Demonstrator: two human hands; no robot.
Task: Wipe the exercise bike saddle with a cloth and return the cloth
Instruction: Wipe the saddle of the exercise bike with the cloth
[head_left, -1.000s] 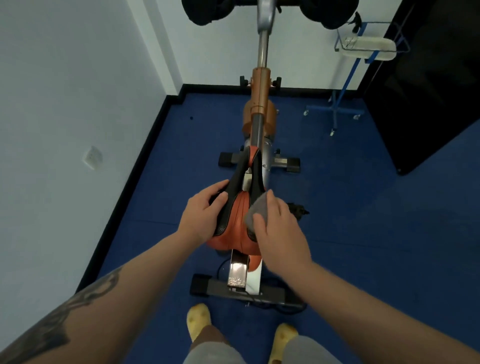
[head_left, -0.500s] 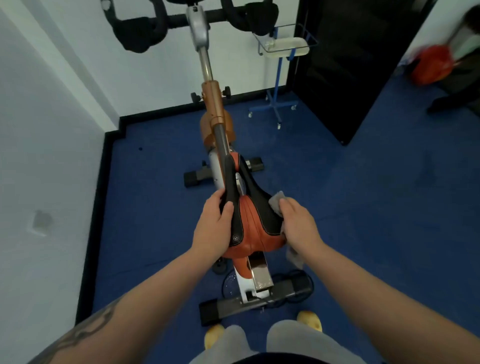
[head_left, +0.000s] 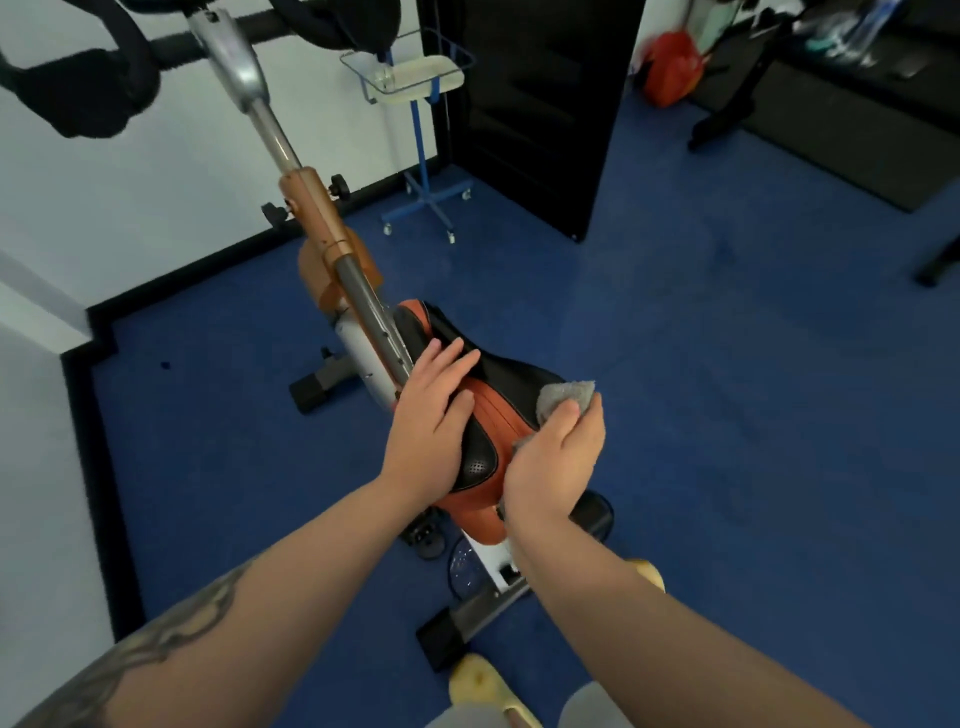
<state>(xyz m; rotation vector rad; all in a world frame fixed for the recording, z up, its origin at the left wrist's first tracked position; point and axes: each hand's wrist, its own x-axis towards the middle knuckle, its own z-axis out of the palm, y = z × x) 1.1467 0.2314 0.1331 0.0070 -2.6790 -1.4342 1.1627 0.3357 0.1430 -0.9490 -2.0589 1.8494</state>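
The orange and black saddle (head_left: 496, 410) of the exercise bike sits at the middle of the view. My left hand (head_left: 431, 431) lies flat on the saddle's left side, fingers stretched toward its nose. My right hand (head_left: 558, 457) holds a grey cloth (head_left: 563, 397) and presses it against the saddle's right edge. Part of the cloth sticks out past my fingertips; the rest is hidden under my palm.
The bike's orange and silver post (head_left: 317, 218) rises to black handlebars (head_left: 83, 98) at the top left. A blue wheeled stand with a white tray (head_left: 415, 78) stands by the far wall. A black door (head_left: 540, 104) is behind it. Blue carpet (head_left: 727, 415) covers the floor.
The view has swung to the right, so the bike now leans diagonally. My right hand with the cloth has shifted along the saddle's right side. My left hand stays on the saddle.
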